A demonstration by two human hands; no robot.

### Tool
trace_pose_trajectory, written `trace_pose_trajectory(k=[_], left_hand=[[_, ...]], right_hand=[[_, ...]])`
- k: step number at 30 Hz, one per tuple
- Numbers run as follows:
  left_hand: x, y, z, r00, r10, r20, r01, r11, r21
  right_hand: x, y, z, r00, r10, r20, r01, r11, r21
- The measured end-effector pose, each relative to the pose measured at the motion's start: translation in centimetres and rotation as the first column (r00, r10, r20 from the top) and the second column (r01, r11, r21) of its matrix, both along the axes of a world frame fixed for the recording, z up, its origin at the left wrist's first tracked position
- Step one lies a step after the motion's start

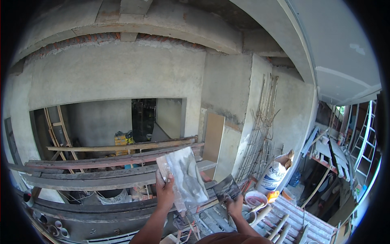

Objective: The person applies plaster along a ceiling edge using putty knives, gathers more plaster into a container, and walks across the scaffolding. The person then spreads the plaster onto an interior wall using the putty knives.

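Note:
My left hand [165,189] is closed on the left edge of a flat, pale plastering board [178,162], which is tilted up in front of me. Wet-looking grey and white compound is smeared over its face. To the right of it, my right hand [234,205] grips a dark, flat trowel [226,187] whose blade points up and to the left. The blade is near the board's lower right edge; whether they touch I cannot tell. My fingers hide the trowel's handle.
Long scaffold planks [93,183] cross ahead on the left. Right of my hands stand a bucket [256,198] and an open white-and-blue sack [275,175]. Bare steel rods [262,130] lean by the wall. Round poles [278,227] lie at lower right. A ladder [363,136] stands far right.

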State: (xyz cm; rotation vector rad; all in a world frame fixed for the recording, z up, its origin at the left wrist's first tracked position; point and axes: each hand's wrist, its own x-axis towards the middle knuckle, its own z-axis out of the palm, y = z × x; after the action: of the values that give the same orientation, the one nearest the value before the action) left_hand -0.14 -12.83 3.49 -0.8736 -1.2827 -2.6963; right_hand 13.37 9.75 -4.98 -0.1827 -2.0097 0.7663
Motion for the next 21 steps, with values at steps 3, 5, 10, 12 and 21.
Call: trace_pose_trajectory(k=[3, 5, 10, 12, 21], left_hand=[[0.3, 1.7, -1.3, 0.952, 0.234, -0.196, -0.254, 0.963, -0.086], [1.2, 2.8, -4.1, 0.879, 0.349, -0.324, -0.416, 0.894, -0.167], [4.0, 2.8, -11.2, 0.748, -0.101, -0.656, -0.319, 0.812, -0.489], [3.4, 3.8, -12.7, 0.497, -0.027, -0.868, -0.422, 0.866, -0.268], [1.5, -2.8, -14.3, 0.579, -0.086, -0.811, -0.741, 0.359, -0.567]], right_hand=[[-0.9, -1.1, -2.4, 0.891, 0.147, -0.430, -0.446, 0.470, -0.762], [-0.8, -2.2, -2.8, 0.807, 0.179, -0.563, -0.565, -0.044, -0.824], [-0.1, -3.2, -2.9, 0.733, 0.379, -0.564, -0.470, -0.317, -0.824], [0.2, -3.1, -3.5, 0.666, 0.386, -0.638, -0.502, -0.401, -0.766], [-1.5, -1.5, -4.7, 0.496, 0.466, -0.733, -0.591, -0.437, -0.678]])
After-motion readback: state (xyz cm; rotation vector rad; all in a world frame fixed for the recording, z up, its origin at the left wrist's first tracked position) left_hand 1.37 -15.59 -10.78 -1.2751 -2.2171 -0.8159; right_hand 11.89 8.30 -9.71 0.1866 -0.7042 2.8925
